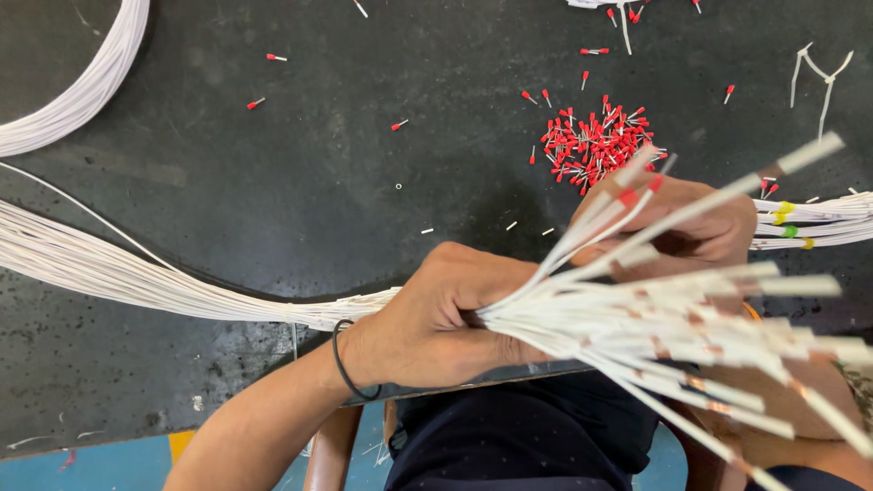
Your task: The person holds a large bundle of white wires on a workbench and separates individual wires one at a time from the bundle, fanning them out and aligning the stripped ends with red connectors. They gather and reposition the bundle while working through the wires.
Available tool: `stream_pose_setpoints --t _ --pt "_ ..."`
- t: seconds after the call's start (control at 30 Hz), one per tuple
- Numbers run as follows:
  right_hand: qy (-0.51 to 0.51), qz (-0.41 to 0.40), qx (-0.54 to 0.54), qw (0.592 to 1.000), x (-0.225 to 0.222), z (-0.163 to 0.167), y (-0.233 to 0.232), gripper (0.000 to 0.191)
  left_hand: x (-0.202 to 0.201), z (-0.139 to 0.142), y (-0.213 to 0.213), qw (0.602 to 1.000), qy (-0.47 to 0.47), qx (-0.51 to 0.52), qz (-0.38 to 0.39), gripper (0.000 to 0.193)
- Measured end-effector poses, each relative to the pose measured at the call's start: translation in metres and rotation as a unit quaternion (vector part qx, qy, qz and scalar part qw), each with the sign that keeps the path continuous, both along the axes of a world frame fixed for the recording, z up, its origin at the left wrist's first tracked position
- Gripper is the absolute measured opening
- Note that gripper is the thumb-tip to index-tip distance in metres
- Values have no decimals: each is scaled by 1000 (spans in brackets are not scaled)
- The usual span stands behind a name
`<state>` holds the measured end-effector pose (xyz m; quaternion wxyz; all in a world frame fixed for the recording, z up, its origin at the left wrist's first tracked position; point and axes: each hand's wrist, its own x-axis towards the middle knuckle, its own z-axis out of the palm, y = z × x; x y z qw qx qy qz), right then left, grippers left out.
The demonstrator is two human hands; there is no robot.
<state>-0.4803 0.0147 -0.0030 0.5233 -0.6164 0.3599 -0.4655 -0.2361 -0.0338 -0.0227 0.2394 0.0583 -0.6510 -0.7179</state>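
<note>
- The black worktable [273, 200] fills most of the view, its surface scuffed and dusty; its near edge runs just under the person's forearm.
- A thick bundle of white wires [136, 277] sweeps in from the left edge across the table and into the left hand; past the fist the wire ends fan out to the right, blurred, each with a white label sleeve near its tip.
- A second coil of white wires [82, 91] curves through the top left corner, well apart from the hands.
- The left hand [436, 318] is closed tight around the bundle where the fan begins — fingers wrapped fully round it, a thin black band on the wrist.
- The right hand [691, 223] sits behind the fanned ends, fingers pinched together on a few wire tips, one of them carrying a red ferrule.
- More white wires with yellow and green markers [809, 223] lie at the right edge, just beside the right hand.
- A pile of red ferrules [596, 141] lies on the table just above the right hand — loose ones are scattered farther out across the surface.
- White cable ties [823, 77] lie near the top right corner.
</note>
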Motion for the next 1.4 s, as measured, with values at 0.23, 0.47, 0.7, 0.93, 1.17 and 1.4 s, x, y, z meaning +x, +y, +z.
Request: stream_pose_setpoints --t 0.23,0.47,0.7,0.93,1.17,1.4 --pt "-404 -146 187 884 -30 -54 42 78 -4 0 2 995 -12 -31 98 36" --pt "274 -227 -300 885 -88 -110 88 41 -7 3 5 993 -12 -3 118 28" --pt "99 -256 -172 946 -32 -40 46 21 -11 1 3 990 -26 -9 139 28" --pt "27 -299 -85 950 -39 -47 57 10 -11 -1 4 989 -21 27 141 27" --pt "42 -323 -97 940 -33 -33 48 10 -10 -4 9 980 -52 -23 188 28" --pt "291 -244 -126 917 -31 44 -8 12 -11 3 5 968 -22 26 247 22"
